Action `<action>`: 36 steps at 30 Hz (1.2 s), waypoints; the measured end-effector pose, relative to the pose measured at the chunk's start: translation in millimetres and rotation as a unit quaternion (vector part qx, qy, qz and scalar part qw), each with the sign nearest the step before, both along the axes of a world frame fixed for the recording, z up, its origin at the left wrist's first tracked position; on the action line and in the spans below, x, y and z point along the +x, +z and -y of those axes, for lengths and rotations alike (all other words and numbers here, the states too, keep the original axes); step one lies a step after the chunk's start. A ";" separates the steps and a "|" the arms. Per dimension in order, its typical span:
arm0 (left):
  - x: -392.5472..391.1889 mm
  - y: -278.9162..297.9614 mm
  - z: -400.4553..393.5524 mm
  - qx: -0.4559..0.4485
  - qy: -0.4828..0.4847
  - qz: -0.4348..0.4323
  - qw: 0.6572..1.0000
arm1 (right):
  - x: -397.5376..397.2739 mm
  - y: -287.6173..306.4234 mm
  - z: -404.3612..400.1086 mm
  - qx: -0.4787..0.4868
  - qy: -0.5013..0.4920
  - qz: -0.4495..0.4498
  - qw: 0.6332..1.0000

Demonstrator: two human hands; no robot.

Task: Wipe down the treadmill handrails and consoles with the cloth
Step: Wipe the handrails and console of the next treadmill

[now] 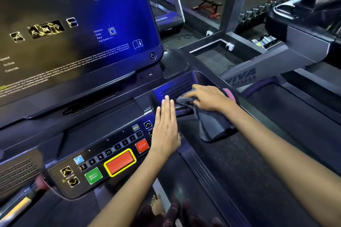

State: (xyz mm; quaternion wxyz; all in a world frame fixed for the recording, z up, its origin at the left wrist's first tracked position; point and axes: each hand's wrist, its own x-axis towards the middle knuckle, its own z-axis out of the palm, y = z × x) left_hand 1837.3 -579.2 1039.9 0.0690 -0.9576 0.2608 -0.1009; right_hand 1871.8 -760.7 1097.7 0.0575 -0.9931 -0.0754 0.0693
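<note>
The right hand [208,98] grips a dark grey, soft folded cloth [212,125], fingers curled over its bunched upper part and pressing it against the perforated black speaker grille [177,89] at the right end of the black treadmill console [96,121]; the rest of the cloth hangs down off the console's right edge, over the dark running belt [239,162] below. A strip of pink [229,94] shows just behind the right wrist, perhaps a grip on the handrail, though the view is too blocked to tell. The left hand [166,127] lies flat with straight fingers held together, holding nothing, its fingertips touching the lower edge of the same grille and its palm resting on the right end of the button panel. Just beside its wrist, toward the panel's right corner, sits a round red STOP button [142,146]; further left along the panel's front edge are a large red rectangular button with a yellow border [120,162] and a green square QUICK START button [93,175]. Above the panel rises the large glossy dark display screen [73,24], lit blue on its right side with small printed text. A second dark treadmill frame [276,66] stands beyond the console's right edge, and bare feet [156,206] show on the belt at the bottom.
</note>
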 end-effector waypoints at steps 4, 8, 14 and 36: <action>-1.4 0.4 0.7 0.040 0.023 -0.006 0.999 | 6.8 -0.5 -20.7 0.036 0.061 -0.006 0.997; -7.6 -5.6 -1.0 0.048 0.033 -0.025 0.998 | 11.1 8.9 9.7 0.013 0.054 -0.079 0.995; -9.4 -5.9 -2.9 0.087 0.020 -0.015 0.996 | 57.1 15.0 -9.4 0.015 0.079 -0.160 0.984; -10.3 -19.9 -10.8 0.097 -0.027 0.023 0.995 | 57.9 18.3 -10.3 0.137 0.139 -0.217 0.956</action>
